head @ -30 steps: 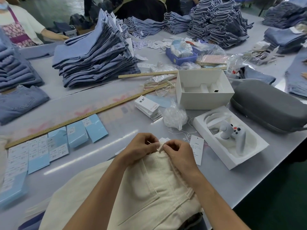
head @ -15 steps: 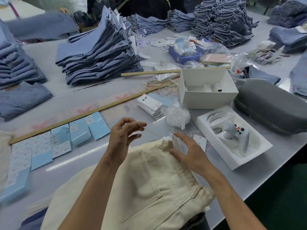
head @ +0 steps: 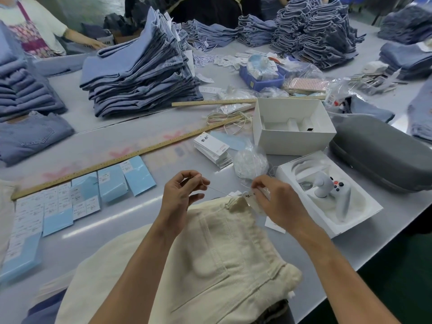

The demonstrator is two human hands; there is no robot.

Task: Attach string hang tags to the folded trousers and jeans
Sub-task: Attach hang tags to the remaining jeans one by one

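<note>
Left hand [head: 181, 195] pinches the thin string [head: 218, 191] taut; right hand [head: 278, 203] pinches the white hang tag [head: 249, 195] at the belt loop of the cream trousers [head: 210, 265] lying folded on the table's near edge. I'd pull steadily, keeping the tag flat so the loop cinches cleanly.

White box [head: 293, 127] w/ controller tray [head: 327, 195], grey case [head: 383, 155], rulers [head: 131, 155].

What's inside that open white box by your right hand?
A white game controller with dark and red buttons sits in the moulded white box, with a curved white piece behind it. Whatever lies beneath the tray is hidden.
</note>
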